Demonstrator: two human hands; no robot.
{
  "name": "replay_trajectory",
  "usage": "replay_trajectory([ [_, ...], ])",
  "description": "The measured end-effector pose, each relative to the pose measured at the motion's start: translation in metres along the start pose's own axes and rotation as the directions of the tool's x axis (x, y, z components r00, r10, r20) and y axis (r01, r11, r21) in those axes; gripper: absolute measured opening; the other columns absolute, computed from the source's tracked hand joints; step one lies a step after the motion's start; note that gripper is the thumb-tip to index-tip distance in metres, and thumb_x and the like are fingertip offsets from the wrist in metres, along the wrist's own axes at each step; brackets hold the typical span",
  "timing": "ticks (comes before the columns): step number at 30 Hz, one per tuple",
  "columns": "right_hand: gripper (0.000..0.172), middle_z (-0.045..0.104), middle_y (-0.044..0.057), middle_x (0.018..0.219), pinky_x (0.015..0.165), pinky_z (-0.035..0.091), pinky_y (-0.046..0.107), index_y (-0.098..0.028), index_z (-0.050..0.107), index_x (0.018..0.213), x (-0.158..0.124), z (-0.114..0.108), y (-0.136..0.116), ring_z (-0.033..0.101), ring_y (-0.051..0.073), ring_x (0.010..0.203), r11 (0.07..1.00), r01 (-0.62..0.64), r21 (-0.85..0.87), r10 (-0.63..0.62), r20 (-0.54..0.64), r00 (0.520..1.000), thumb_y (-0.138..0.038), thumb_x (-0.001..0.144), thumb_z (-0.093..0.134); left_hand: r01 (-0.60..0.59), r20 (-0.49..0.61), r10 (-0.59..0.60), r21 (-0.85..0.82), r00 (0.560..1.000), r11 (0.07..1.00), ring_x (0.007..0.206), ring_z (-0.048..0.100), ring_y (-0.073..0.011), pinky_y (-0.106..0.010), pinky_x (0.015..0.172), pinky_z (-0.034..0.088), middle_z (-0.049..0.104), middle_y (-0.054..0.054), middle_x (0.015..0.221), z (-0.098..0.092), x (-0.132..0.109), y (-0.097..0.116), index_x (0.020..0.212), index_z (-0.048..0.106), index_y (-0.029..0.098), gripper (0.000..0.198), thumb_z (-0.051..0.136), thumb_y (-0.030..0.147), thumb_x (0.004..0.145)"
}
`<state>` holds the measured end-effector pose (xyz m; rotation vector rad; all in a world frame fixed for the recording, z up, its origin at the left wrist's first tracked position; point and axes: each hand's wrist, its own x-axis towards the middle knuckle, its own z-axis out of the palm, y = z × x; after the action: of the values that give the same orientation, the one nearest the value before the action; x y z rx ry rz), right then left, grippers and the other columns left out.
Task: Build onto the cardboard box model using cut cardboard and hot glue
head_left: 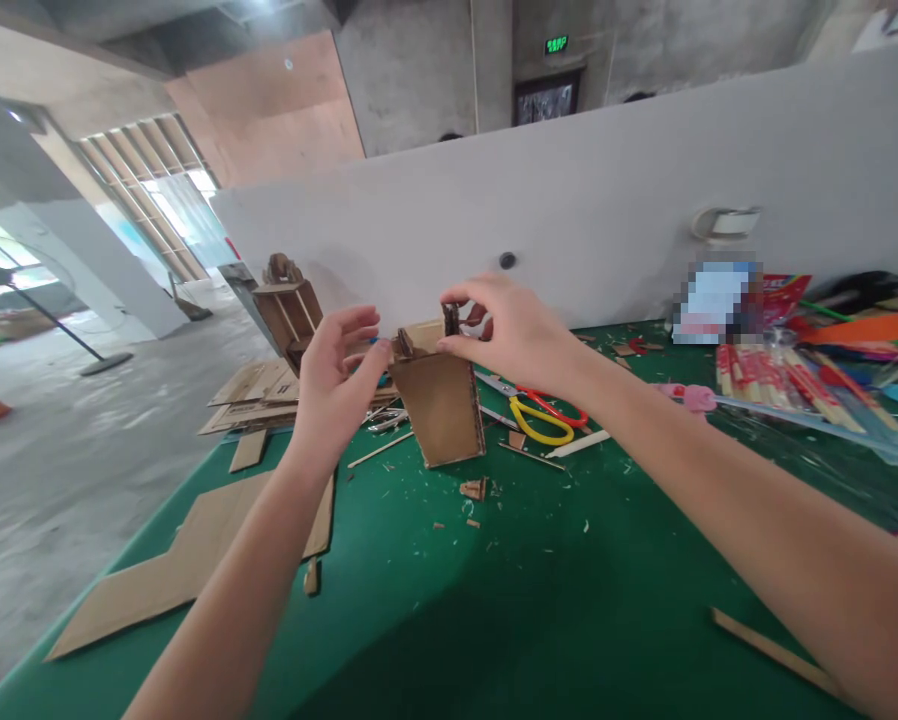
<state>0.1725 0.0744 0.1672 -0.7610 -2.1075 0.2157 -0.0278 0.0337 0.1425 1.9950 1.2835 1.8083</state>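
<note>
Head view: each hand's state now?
Left hand: partly open beside the cardboard box; contact can't be told.
Right hand: closed, pinching a small cardboard piece at the box's top.

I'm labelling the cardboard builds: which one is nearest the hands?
The tapered cardboard box, its top between the left hand and right hand; the other cardboard build stands apart, farther back left.

The bench [539, 590] is covered in green and strewn with small scraps [475, 489]. At its left, flat cardboard [216, 525] is laid near a stack of cardboard pieces [258, 385]. Scissors [520, 422] are placed just beyond the cardboard box [445, 410], and red-and-white packets [756, 372] are gathered at the right.
</note>
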Motion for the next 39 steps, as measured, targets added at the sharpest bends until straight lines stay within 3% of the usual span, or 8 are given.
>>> replay_trajectory([
  [4,0.036,0.056,0.009,0.106,0.079,0.045,0.035,-0.014,0.06,0.109,0.0054,0.0075,-0.0034,0.055,0.019,0.089,0.999,0.051,-0.008,-0.05,0.019,0.999,-0.029,0.077,0.067,0.039,0.058,-0.036,-0.051,0.998,0.998,0.095,0.064,-0.0175,-0.031,0.079,0.053,0.067,-0.005,0.101,0.0024,0.0023,-0.0019,0.105,0.06,0.019,0.028,0.065,0.025,0.078],
  [10,0.029,0.055,0.009,0.108,0.084,0.044,0.035,-0.016,0.06,0.104,0.008,0.0077,-0.0079,0.054,0.02,0.094,0.997,0.074,-0.017,-0.073,0.047,0.996,-0.024,0.077,0.066,0.096,0.033,-0.095,-0.012,0.995,0.995,0.081,0.066,-0.0154,-0.029,0.072,0.054,0.069,-0.003,0.089,0.0055,0.0011,0.0013,0.094,0.063,0.018,0.019,0.064,0.026,0.078],
  [39,0.031,0.056,0.008,0.103,0.077,0.044,0.034,-0.017,0.061,0.105,0.0059,0.0125,-0.004,0.054,0.019,0.087,1.0,0.017,0.01,-0.017,0.028,0.999,-0.032,0.078,0.065,0.099,0.026,-0.098,-0.036,0.995,0.994,0.084,0.066,-0.0162,-0.03,0.073,0.055,0.069,-0.003,0.086,0.0061,0.0008,-0.0045,0.095,0.065,0.018,0.02,0.065,0.027,0.077],
])
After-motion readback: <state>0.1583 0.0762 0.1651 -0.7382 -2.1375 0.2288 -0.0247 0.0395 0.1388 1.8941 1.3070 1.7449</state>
